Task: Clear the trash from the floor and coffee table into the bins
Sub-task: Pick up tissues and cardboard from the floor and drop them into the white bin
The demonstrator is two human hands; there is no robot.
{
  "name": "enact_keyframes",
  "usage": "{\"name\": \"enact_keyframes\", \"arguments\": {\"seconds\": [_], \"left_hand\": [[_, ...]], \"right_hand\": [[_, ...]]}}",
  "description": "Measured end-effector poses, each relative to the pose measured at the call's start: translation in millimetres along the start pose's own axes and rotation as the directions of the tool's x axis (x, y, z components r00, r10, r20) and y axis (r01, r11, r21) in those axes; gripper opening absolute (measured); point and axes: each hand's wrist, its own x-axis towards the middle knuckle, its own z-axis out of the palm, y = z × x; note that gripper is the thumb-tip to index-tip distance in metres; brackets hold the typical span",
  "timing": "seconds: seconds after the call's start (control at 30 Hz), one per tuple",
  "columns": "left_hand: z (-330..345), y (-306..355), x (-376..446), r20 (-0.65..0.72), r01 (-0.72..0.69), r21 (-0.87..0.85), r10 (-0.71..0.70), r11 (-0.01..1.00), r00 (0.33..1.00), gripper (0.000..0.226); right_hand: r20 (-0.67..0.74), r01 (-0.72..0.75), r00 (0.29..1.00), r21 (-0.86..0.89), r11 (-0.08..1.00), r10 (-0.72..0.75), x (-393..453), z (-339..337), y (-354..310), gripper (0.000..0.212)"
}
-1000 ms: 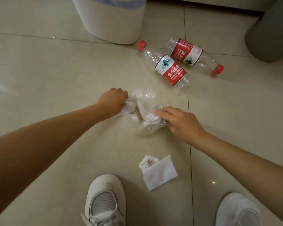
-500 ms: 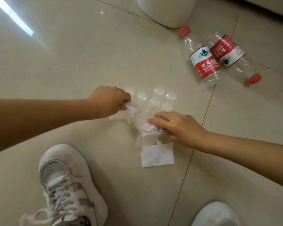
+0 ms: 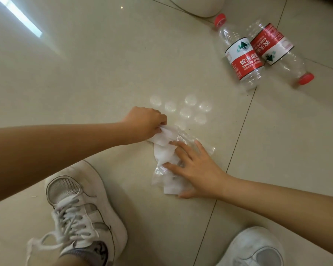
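On the beige tiled floor my left hand (image 3: 145,123) pinches the top of a crumpled white tissue (image 3: 162,137). My right hand (image 3: 195,169) lies spread, fingers apart, over a clear crinkled plastic bag (image 3: 161,176) and a second white tissue (image 3: 172,188) beneath it, pressing them to the floor. Two empty clear water bottles with red-and-white labels and red caps lie at the upper right: one bottle (image 3: 240,54) nearer me, the other bottle (image 3: 277,52) just behind it and touching it.
The base of a white bin (image 3: 200,6) shows at the top edge, just beyond the bottles. My left white sneaker (image 3: 79,214) and right white sneaker (image 3: 256,250) stand at the bottom. Round light reflections dot the tile above my hands.
The view has tilted left and down. My right hand moved toward me with the plastic bag and opened flat over it and the lower tissue. My left hand still holds its tissue.
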Motion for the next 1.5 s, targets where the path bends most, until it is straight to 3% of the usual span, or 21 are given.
{"name": "enact_keyframes", "arguments": {"seconds": [0.2,0.3,0.5,0.6,0.77,0.87,1.0,1.1,1.23,1.4,1.5], "left_hand": [[-1,0,7,-0.009,-0.003,0.020,0.003,1.000,1.000,0.021],[-1,-3,8,-0.001,0.014,0.019,-0.013,1.000,1.000,0.022],[-5,-10,10,-0.042,0.002,0.032,-0.001,0.999,0.999,0.021],[-13,-16,10,-0.139,-0.093,0.087,0.105,0.992,0.985,0.021],[-59,-27,19,-0.312,-0.281,0.389,0.413,0.877,0.856,0.015],[-99,-33,30,-0.309,-0.343,0.545,0.564,0.765,0.766,0.031],[-160,-47,47,-0.292,-0.436,0.603,0.694,0.668,0.658,0.055],[-206,-57,61,-0.308,-0.422,0.671,0.747,0.610,0.589,0.068],[-261,-62,84,-0.403,-0.342,0.725,0.771,0.598,0.494,0.069],[-315,-71,111,-0.584,-0.247,0.661,0.692,0.709,0.425,0.047],[-343,-73,120,-0.623,-0.205,0.664,0.683,0.719,0.380,0.032]], "right_hand": [[-0.069,0.023,0.997,0.020,1.000,-0.022,10,9,5,0.082],[-0.212,0.041,0.977,0.001,0.999,-0.040,12,16,11,0.061],[-0.405,0.086,0.904,-0.150,0.985,-0.140,19,22,38,0.038],[-0.476,0.046,0.863,-0.261,0.964,-0.170,23,11,53,0.034],[-0.499,0.002,0.853,-0.287,0.958,-0.151,26,-25,82,0.034],[-0.519,-0.058,0.850,-0.263,0.963,-0.090,25,-59,100,0.038],[-0.603,-0.199,0.798,-0.226,0.954,0.023,25,-112,117,0.037],[-0.667,-0.307,0.740,-0.222,0.926,0.085,27,-150,131,0.039],[-0.736,-0.420,0.659,-0.193,0.887,0.151,31,-199,152,0.043],[-0.812,-0.514,0.563,-0.201,0.834,0.151,46,-265,188,0.046],[-0.845,-0.535,0.520,-0.205,0.819,0.128,62,-304,211,0.041]]}}
